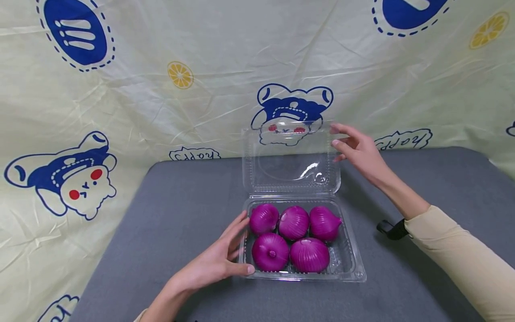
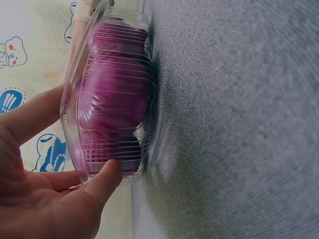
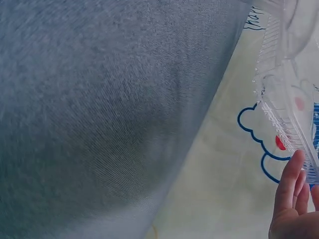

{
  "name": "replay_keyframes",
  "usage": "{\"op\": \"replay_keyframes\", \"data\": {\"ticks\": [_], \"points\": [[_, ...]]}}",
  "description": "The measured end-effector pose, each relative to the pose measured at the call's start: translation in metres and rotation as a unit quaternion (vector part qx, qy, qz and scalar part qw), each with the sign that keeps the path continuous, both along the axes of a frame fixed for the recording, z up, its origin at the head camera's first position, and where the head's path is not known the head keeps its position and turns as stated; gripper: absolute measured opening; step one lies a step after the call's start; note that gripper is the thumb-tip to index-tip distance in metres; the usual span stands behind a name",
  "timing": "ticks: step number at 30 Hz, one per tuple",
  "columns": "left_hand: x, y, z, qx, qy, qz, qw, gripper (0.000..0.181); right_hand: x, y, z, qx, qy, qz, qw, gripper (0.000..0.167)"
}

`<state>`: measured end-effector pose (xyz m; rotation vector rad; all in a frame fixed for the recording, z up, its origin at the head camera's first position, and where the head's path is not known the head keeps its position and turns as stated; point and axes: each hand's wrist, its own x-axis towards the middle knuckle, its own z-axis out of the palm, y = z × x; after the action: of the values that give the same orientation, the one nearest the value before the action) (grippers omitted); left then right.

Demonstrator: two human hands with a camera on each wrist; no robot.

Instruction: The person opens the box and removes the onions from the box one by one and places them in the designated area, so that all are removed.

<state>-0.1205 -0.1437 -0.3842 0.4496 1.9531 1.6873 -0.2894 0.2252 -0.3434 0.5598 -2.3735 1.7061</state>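
A clear plastic clamshell container stands on the table with its hinged lid raised almost upright at the back. Inside its base lie several purple onions, three behind and two in front. My left hand holds the base at its left side, the thumb by the front corner and the fingers along the left rim. Low in the left wrist view, the thumb touches the ribbed wall. My right hand pinches the lid's upper right edge. The right wrist view shows only part of that hand beside the lid.
Grey cloth covers the table. Directly behind it hangs a pale curtain printed with cartoon bears and orange slices. A black strap sits at the right wrist, by the beige sleeve.
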Motion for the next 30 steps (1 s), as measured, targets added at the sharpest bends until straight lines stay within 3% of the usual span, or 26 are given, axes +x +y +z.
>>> {"op": "replay_keyframes", "data": {"ticks": [5, 15, 25, 30], "points": [[0.000, 0.000, 0.000, -0.003, 0.002, 0.003, 1.0000, 0.095, -0.005, -0.001, -0.009, 0.029, -0.026, -0.012, 0.9992, 0.058], [0.000, 0.000, 0.000, -0.003, -0.002, 0.005, 1.0000, 0.095, -0.008, 0.004, -0.026, 0.022, -0.162, 0.022, 0.9863, 0.064], [0.000, 0.000, 0.001, 0.000, -0.001, 0.007, 1.0000, 0.095, -0.008, 0.006, -0.035, 0.041, -0.189, 0.046, 0.9800, 0.067], [0.001, 0.000, 0.001, 0.003, -0.004, 0.008, 1.0000, 0.096, -0.008, 0.007, -0.036, 0.049, -0.225, 0.062, 0.9711, 0.068]]}}
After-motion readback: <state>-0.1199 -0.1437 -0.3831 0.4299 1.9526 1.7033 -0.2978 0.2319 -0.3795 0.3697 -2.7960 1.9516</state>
